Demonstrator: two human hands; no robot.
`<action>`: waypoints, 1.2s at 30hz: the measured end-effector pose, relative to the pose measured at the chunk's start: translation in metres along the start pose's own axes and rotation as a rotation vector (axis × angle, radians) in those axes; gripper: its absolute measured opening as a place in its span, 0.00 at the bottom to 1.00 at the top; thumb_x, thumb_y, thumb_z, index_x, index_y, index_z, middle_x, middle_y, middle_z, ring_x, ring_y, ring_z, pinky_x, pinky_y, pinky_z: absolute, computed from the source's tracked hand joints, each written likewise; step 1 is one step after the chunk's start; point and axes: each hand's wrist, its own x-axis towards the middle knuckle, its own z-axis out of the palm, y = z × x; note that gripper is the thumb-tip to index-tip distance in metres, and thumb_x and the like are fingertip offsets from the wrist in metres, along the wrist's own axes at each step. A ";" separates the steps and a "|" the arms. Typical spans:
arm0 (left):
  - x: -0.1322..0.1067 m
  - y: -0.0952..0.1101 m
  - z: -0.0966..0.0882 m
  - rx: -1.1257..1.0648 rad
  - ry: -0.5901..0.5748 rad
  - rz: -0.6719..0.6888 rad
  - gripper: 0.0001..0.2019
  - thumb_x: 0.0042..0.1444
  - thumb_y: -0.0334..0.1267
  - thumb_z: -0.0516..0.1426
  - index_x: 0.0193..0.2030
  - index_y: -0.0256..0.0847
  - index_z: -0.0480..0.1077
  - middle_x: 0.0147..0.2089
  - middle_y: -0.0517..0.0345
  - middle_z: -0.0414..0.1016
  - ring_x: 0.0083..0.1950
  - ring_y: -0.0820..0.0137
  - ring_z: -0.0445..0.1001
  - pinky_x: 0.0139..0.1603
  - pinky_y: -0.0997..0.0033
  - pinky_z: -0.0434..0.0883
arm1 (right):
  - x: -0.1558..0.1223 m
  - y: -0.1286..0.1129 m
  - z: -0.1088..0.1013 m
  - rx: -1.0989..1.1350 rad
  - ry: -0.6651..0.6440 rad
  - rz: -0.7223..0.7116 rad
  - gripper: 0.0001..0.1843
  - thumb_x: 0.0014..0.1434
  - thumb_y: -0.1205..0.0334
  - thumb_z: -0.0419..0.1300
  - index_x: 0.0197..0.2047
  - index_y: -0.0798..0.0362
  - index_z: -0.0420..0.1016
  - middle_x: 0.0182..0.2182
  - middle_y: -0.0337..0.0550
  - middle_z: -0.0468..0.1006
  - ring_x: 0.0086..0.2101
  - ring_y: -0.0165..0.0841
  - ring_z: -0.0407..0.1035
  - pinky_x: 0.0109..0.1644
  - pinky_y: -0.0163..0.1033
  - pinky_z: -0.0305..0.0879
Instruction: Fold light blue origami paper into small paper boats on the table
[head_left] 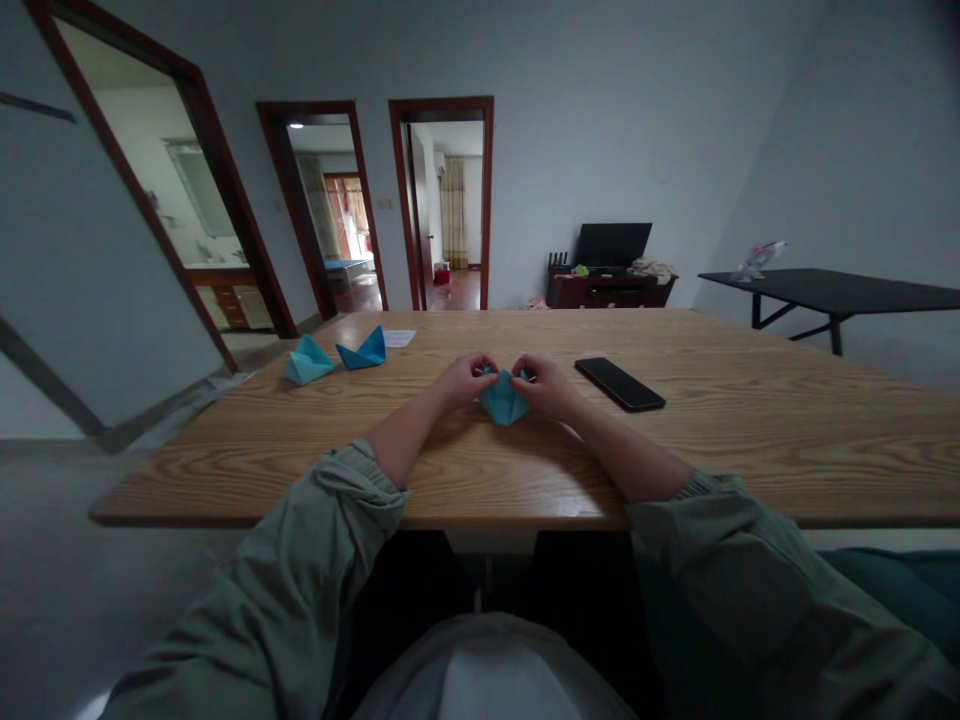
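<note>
Both my hands hold a small light-blue folded paper [504, 400] just over the middle of the wooden table [480, 490]. My left hand [466, 380] pinches its upper left corner, and my right hand [544, 383] pinches the upper right one. The fingers of both hands are closed on the paper, whose lower part comes to a point toward me. At the left of the table stand two folded paper boats: a light-blue paper boat [308, 361] and a darker blue paper boat [364, 349] beside it.
A black phone [620, 384] lies right of my hands. Behind the darker boat is a white slip of paper [399, 338]. Farther off are a black table [832, 288] at the right and a cabinet with a television [613, 245]. The wooden table's front edge is close to me.
</note>
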 end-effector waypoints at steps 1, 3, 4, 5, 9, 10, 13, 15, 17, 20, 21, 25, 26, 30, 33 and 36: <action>0.000 -0.002 -0.001 0.030 -0.010 -0.010 0.10 0.47 0.37 0.57 0.35 0.35 0.69 0.28 0.62 0.66 0.28 0.75 0.63 0.28 0.77 0.62 | 0.000 0.001 0.000 -0.016 -0.010 0.005 0.08 0.49 0.59 0.56 0.29 0.55 0.69 0.22 0.36 0.66 0.26 0.28 0.59 0.28 0.32 0.54; 0.001 -0.004 -0.002 0.096 -0.029 -0.033 0.09 0.47 0.36 0.56 0.35 0.35 0.69 0.27 0.62 0.66 0.28 0.75 0.63 0.28 0.77 0.62 | 0.000 0.004 0.000 -0.040 -0.030 0.019 0.09 0.49 0.58 0.56 0.30 0.55 0.69 0.22 0.35 0.65 0.25 0.27 0.58 0.27 0.32 0.53; 0.001 -0.005 -0.003 0.129 -0.039 -0.047 0.09 0.47 0.36 0.56 0.36 0.35 0.70 0.26 0.62 0.66 0.28 0.75 0.63 0.28 0.77 0.62 | 0.000 0.006 0.000 -0.046 -0.038 0.027 0.09 0.49 0.57 0.56 0.30 0.55 0.69 0.21 0.35 0.65 0.25 0.27 0.58 0.26 0.31 0.52; 0.000 -0.006 -0.003 0.162 -0.046 -0.063 0.10 0.47 0.36 0.56 0.36 0.35 0.70 0.26 0.62 0.66 0.28 0.75 0.63 0.28 0.77 0.62 | 0.000 0.007 0.000 -0.051 -0.044 0.035 0.09 0.49 0.57 0.56 0.30 0.55 0.69 0.21 0.35 0.65 0.24 0.27 0.57 0.26 0.31 0.52; -0.001 -0.008 -0.004 0.271 -0.078 -0.069 0.14 0.47 0.37 0.56 0.41 0.36 0.72 0.29 0.61 0.69 0.29 0.74 0.65 0.29 0.76 0.63 | -0.001 0.011 0.000 -0.052 -0.076 0.049 0.09 0.49 0.57 0.57 0.30 0.55 0.69 0.22 0.35 0.66 0.24 0.27 0.57 0.25 0.31 0.53; -0.002 -0.008 -0.004 0.284 -0.085 -0.058 0.15 0.46 0.37 0.57 0.43 0.36 0.72 0.30 0.61 0.70 0.29 0.74 0.65 0.29 0.76 0.63 | -0.001 0.012 0.000 -0.048 -0.084 0.049 0.10 0.49 0.56 0.57 0.30 0.54 0.70 0.22 0.35 0.66 0.24 0.27 0.57 0.25 0.31 0.53; -0.004 -0.007 -0.005 0.304 -0.106 -0.033 0.16 0.46 0.37 0.57 0.43 0.36 0.74 0.30 0.60 0.71 0.29 0.73 0.66 0.30 0.75 0.63 | -0.001 0.012 -0.002 -0.044 -0.108 0.031 0.10 0.49 0.57 0.57 0.30 0.55 0.71 0.24 0.37 0.69 0.25 0.28 0.59 0.27 0.32 0.55; -0.005 -0.006 -0.007 0.323 -0.126 -0.017 0.15 0.47 0.38 0.57 0.41 0.36 0.75 0.30 0.59 0.72 0.30 0.73 0.66 0.30 0.76 0.63 | -0.002 0.012 -0.003 -0.053 -0.129 0.009 0.09 0.49 0.58 0.57 0.30 0.55 0.72 0.25 0.38 0.71 0.26 0.28 0.61 0.29 0.32 0.57; -0.007 -0.004 -0.009 0.341 -0.159 -0.010 0.15 0.47 0.38 0.57 0.41 0.37 0.76 0.31 0.59 0.73 0.31 0.73 0.66 0.31 0.76 0.63 | -0.002 0.015 -0.004 -0.054 -0.153 -0.012 0.09 0.49 0.58 0.57 0.30 0.55 0.73 0.26 0.39 0.73 0.28 0.29 0.63 0.30 0.33 0.59; -0.008 -0.002 -0.012 0.356 -0.213 -0.017 0.16 0.48 0.39 0.56 0.42 0.37 0.76 0.32 0.59 0.74 0.31 0.73 0.67 0.32 0.76 0.64 | -0.001 0.020 -0.005 -0.052 -0.188 -0.024 0.10 0.50 0.57 0.58 0.31 0.55 0.75 0.28 0.40 0.75 0.28 0.30 0.65 0.31 0.33 0.60; -0.007 -0.002 -0.012 0.359 -0.227 -0.016 0.16 0.48 0.39 0.56 0.42 0.37 0.76 0.33 0.59 0.75 0.32 0.73 0.67 0.33 0.76 0.64 | -0.001 0.021 -0.005 -0.051 -0.196 -0.025 0.11 0.50 0.57 0.58 0.32 0.55 0.75 0.28 0.40 0.75 0.28 0.30 0.66 0.32 0.33 0.60; -0.005 -0.004 -0.016 0.389 -0.261 0.006 0.16 0.48 0.39 0.56 0.43 0.39 0.76 0.38 0.58 0.75 0.38 0.72 0.69 0.39 0.77 0.65 | 0.000 0.023 -0.006 -0.052 -0.196 -0.033 0.12 0.50 0.56 0.59 0.32 0.55 0.76 0.28 0.41 0.76 0.28 0.30 0.66 0.32 0.33 0.61; -0.004 -0.005 -0.017 0.394 -0.268 0.007 0.15 0.48 0.38 0.56 0.43 0.40 0.77 0.39 0.59 0.75 0.39 0.72 0.69 0.39 0.78 0.65 | 0.000 0.022 -0.007 -0.052 -0.200 -0.033 0.12 0.50 0.55 0.59 0.32 0.55 0.76 0.28 0.41 0.76 0.28 0.30 0.66 0.32 0.33 0.61; -0.003 -0.006 -0.023 0.384 -0.280 0.012 0.16 0.45 0.34 0.56 0.41 0.44 0.78 0.38 0.59 0.74 0.38 0.71 0.69 0.39 0.78 0.64 | 0.001 0.022 -0.011 -0.058 -0.245 -0.011 0.14 0.51 0.52 0.59 0.32 0.54 0.77 0.28 0.41 0.76 0.28 0.30 0.66 0.31 0.34 0.60; -0.005 -0.005 -0.026 0.359 -0.273 -0.006 0.15 0.44 0.32 0.55 0.38 0.46 0.79 0.36 0.61 0.74 0.38 0.71 0.69 0.39 0.78 0.64 | 0.002 0.025 -0.015 -0.069 -0.268 0.012 0.15 0.50 0.51 0.60 0.33 0.54 0.78 0.28 0.42 0.77 0.28 0.30 0.66 0.32 0.34 0.61; -0.006 -0.005 -0.029 0.351 -0.273 -0.042 0.15 0.44 0.32 0.55 0.37 0.48 0.79 0.35 0.62 0.75 0.38 0.71 0.70 0.40 0.79 0.64 | 0.002 0.028 -0.020 -0.080 -0.282 0.023 0.16 0.49 0.50 0.61 0.33 0.55 0.79 0.28 0.42 0.77 0.29 0.31 0.66 0.32 0.35 0.61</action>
